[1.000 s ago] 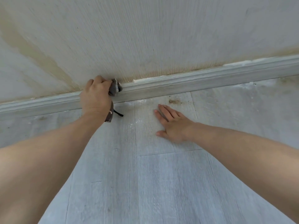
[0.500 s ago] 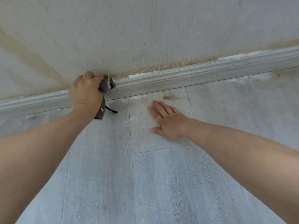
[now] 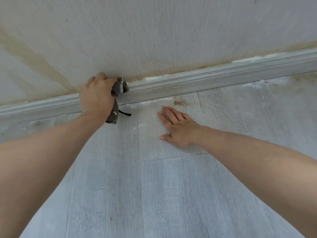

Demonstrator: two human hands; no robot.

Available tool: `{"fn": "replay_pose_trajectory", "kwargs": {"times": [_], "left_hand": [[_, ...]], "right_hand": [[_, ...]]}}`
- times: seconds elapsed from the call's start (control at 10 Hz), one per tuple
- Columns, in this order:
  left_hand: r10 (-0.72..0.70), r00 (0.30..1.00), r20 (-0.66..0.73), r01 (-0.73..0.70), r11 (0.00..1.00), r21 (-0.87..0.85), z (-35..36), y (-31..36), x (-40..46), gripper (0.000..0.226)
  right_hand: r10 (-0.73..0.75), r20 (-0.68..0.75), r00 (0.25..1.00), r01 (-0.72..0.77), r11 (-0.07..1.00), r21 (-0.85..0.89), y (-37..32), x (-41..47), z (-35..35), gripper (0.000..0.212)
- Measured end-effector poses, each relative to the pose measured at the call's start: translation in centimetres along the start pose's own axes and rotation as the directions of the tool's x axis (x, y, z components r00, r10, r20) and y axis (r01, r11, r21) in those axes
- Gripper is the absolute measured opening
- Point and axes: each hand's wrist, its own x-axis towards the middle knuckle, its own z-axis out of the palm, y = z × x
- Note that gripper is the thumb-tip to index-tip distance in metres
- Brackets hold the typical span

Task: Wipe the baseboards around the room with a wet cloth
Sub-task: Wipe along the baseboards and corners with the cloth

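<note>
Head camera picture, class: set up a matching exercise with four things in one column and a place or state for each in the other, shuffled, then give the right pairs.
Things:
1. left hand
2. right hand
3. cloth
4. brown crumbs

Places or states:
A. lying on the floor close to the baseboard, beyond the fingertips
B. bunched, pressed against the baseboard
C. flat on the floor, fingers straight
D. gripping the cloth at the baseboard

Pairs: 1-D, 2-C, 3-B, 4-A

The baseboard runs along the foot of the wall; the floor is grey planks.
</note>
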Motion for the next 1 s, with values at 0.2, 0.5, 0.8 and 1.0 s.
{"fn": "replay_pose_trajectory", "kwargs": {"times": [0.2, 0.5, 0.8, 1.0], "left_hand": [[0.032, 0.999, 0.007, -0.032, 0.999, -0.009, -0.1, 4.7, 0.7, 0.025], [0.124, 0.992, -0.025, -0.124, 0.992, 0.012, 0.1, 3.6, 0.8, 0.021], [0.050, 0.998, 0.024, -0.050, 0.999, -0.002, -0.1, 6.0, 1.2, 0.026], [0.109, 0.994, 0.006, -0.109, 0.993, -0.034, 0.5, 7.4, 1.2, 0.025]], "right_hand": [[-0.012, -0.024, 1.000, 0.012, 1.000, 0.015, 0.1, 0.2, 0.4, 0.078], [-0.014, -0.032, 0.999, 0.014, 1.000, 0.026, 0.1, 0.2, 0.4, 0.078], [-0.022, -0.057, 0.998, 0.024, 0.999, 0.034, 0.3, 0.2, 0.6, 0.078], [-0.015, -0.058, 0.998, 0.017, 0.999, 0.041, 0.2, 0.2, 0.5, 0.079]]}}
